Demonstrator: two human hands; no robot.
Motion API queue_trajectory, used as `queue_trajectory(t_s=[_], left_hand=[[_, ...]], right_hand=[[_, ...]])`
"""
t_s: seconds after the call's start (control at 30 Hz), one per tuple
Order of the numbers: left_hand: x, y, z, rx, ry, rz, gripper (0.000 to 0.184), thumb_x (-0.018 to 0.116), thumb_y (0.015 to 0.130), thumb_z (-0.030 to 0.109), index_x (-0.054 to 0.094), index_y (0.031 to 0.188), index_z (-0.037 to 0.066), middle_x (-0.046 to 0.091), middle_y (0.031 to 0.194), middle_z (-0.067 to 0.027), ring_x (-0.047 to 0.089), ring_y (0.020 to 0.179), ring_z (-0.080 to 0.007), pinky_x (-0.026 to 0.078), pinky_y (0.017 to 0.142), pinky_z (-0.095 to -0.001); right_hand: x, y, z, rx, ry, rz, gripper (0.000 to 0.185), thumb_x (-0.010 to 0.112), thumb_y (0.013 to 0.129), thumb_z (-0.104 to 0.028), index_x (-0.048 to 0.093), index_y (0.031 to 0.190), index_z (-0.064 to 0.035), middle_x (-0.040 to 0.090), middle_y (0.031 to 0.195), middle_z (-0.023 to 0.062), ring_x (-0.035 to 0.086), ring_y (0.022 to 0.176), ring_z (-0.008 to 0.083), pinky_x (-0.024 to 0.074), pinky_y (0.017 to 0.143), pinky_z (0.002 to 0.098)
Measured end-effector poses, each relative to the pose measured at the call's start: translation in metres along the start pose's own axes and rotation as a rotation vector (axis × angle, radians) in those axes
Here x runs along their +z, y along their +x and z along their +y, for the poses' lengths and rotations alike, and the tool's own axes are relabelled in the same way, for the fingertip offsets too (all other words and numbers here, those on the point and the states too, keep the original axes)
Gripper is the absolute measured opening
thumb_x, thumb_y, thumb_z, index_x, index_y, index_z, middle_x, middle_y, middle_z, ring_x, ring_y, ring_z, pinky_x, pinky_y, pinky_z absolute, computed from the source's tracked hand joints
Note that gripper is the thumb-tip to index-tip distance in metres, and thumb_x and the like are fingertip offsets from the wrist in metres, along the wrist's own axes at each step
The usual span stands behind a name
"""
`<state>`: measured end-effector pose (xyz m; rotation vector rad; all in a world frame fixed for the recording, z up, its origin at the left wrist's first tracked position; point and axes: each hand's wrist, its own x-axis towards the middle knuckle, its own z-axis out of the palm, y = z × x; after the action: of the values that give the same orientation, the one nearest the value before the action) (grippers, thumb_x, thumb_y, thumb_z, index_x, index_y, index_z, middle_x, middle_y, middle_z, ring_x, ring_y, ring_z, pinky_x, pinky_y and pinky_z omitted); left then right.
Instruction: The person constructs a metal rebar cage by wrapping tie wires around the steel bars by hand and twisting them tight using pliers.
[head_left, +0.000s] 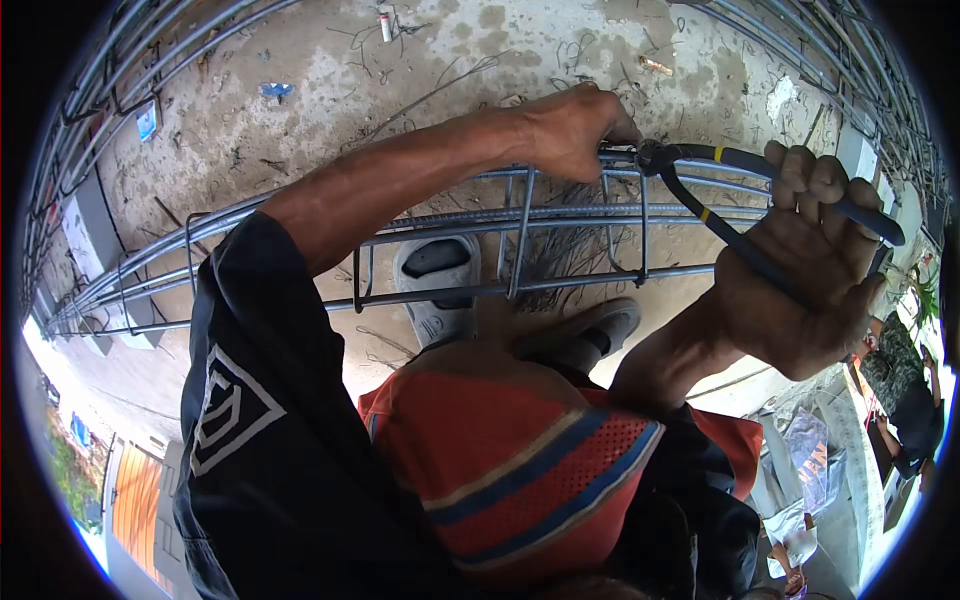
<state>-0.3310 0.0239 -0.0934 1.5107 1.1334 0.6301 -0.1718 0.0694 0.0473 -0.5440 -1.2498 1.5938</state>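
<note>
A long cage of steel bars (590, 212) with square stirrups runs across the view in front of my body. My left hand (582, 130) is closed at its upper bar, with fingers curled down; what they pinch is too small to make out. Just right of it, the dark jaws of a pair of pincers (655, 157) meet the bar at a stirrup corner. My right hand (805, 255) holds the pincers by their black handles, which carry yellow bands and stand apart, with fingers over the upper handle and the lower one across the palm.
More steel bars (840, 50) curve along the upper right and upper left edges. Wire scraps (570, 260) lie on the concrete floor (450, 75) beneath and beyond the cage. My shoes (438, 285) are below it. Other people (905, 395) are at the far right and lower right.
</note>
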Motion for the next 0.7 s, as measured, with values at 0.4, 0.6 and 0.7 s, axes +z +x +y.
queue_trajectory(t_s=[0.4, 0.6, 0.7], left_hand=[[0.004, 0.001, 0.003, -0.048, -0.030, 0.060, 0.047, 0.067, 0.061, 0.001, 0.065, 0.108, -0.003, 0.067, 0.092, -0.0226, 0.066, 0.087, -0.0338, 0.053, 0.079, -0.0359], [-0.018, -0.010, 0.044, -0.011, -0.016, 0.121, 0.058, 0.081, 0.061, 0.021, 0.062, 0.112, -0.002, 0.065, 0.106, -0.0182, 0.063, 0.100, -0.0294, 0.050, 0.088, -0.0349], [-0.012, 0.005, 0.079, 0.152, -0.214, 0.226, 0.053, 0.081, 0.063, 0.024, 0.058, 0.105, -0.001, 0.064, 0.094, -0.0119, 0.063, 0.093, -0.0230, 0.051, 0.083, -0.0334]], right_hand=[[-0.036, 0.074, 0.013, 0.419, 0.196, -1.030, 0.034, 0.071, 0.073, -0.040, 0.053, 0.080, -0.0126, 0.051, 0.071, 0.0016, 0.053, 0.066, 0.0183, 0.0424, 0.070, 0.0421], [-0.024, 0.115, 0.045, 0.652, 0.397, -1.211, 0.050, 0.068, 0.075, -0.048, 0.059, 0.069, 0.0010, 0.058, 0.063, 0.0119, 0.060, 0.057, 0.0226, 0.0497, 0.055, 0.0394], [-0.026, 0.109, 0.029, 0.617, 0.221, -0.966, 0.087, 0.050, 0.077, -0.070, 0.062, 0.075, 0.0160, 0.061, 0.066, 0.0219, 0.060, 0.054, 0.0277, 0.0519, 0.054, 0.0382]])
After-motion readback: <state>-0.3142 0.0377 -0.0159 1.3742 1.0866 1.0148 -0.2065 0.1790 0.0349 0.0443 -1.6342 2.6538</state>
